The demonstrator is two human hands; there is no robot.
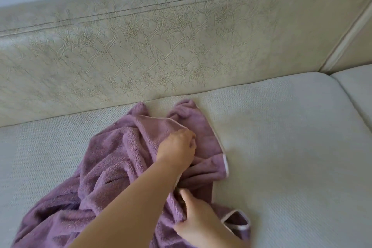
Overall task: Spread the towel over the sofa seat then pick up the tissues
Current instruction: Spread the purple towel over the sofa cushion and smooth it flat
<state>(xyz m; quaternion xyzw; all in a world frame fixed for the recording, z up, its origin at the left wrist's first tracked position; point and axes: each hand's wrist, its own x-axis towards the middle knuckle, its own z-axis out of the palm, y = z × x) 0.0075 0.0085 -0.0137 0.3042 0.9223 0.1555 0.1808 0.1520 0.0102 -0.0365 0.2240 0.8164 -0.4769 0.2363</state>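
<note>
The purple towel (112, 167) lies bunched and crumpled on the sofa seat (281, 147), under and around both hands. The left hand (177, 147) sits on its upper part with the fingers curled down into a fold, gripping the cloth. The right hand (196, 221) is nearer the person, just below the left forearm. Its fingers are closed on a bunch of towel and one digit sticks out towards the left wrist.

Most of the towel spreads away to the left of the hands and down towards the person. A smaller flap with white trim (225, 159) lies just right of the left hand. Another trimmed corner (238, 221) loops just right of the right hand. Beyond the left hand, two towel tips reach close to the crease where the seat meets the backrest (161, 50).

To the right of both hands the seat is bare cushion up to a seam, with a second cushion (358, 90) past it. Bare seat also shows to the left of the towel.

The towel's lower edge is cut off by the frame, as is the right wrist. The fingertips of both hands are blurred and partly buried in the cloth.
</note>
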